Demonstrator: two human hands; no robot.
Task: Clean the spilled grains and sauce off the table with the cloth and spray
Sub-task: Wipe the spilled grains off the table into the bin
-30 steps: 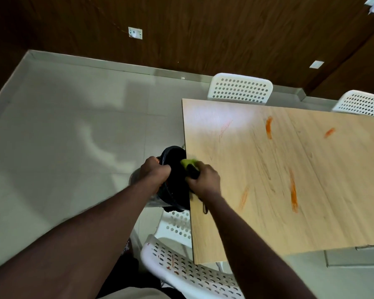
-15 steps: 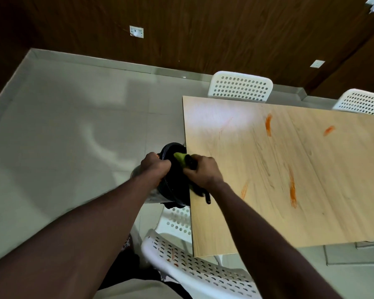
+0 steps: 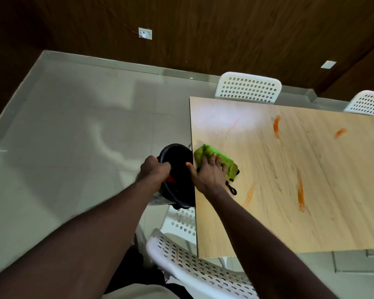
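Pale grey floor tiles [image 3: 73,137] run up to a dark wood-panelled wall carrying a white socket [image 3: 145,33] at 11 o'clock. A light wooden desk [image 3: 333,212] fills the right side of the head view, from 1 to 4 o'clock. Orange sauce streaks [image 3: 276,126] mark its top: two toward the far edge at 1 and 2 o'clock, a long one at 3 o'clock, and a fainter smear closer in. The green cloth [image 3: 205,153] lies crumpled on the desk at its left edge, near the middle of the view. The right hand [image 3: 209,175] presses it down with fingers spread flat and the thumb reaching out over the edge. Just beside that edge, off the desk, stands a black bin [image 3: 177,156] with a dark liner. The left hand [image 3: 154,172] grips its rim at 9 o'clock, fingers curled over it. White perforated chairs [image 3: 248,88] stand at the far side, with another at 6 o'clock.
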